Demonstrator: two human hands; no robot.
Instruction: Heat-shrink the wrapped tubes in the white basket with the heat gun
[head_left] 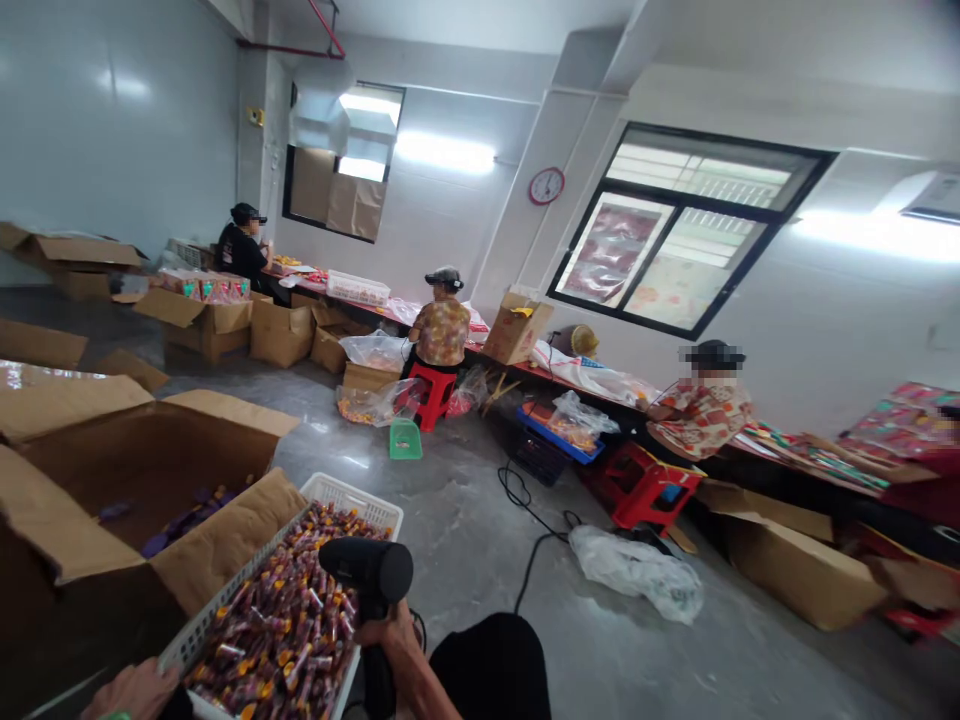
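Note:
My right hand (391,640) grips the handle of a black heat gun (367,568), its barrel pointing left over a white plastic basket (352,495). The basket is filled with several small wrapped tubes (281,630) in red, orange and purple. At the bottom left my left hand (135,692) rests on the basket's near corner, fingers curled over the rim. My dark-clad knee (491,665) shows just right of the heat gun.
A large open cardboard box (142,470) with a few purple pieces stands left of the basket. A black cable (536,545) and a clear plastic bag (637,572) lie on the grey floor. Three people sit on stools at a long table along the far wall, among boxes.

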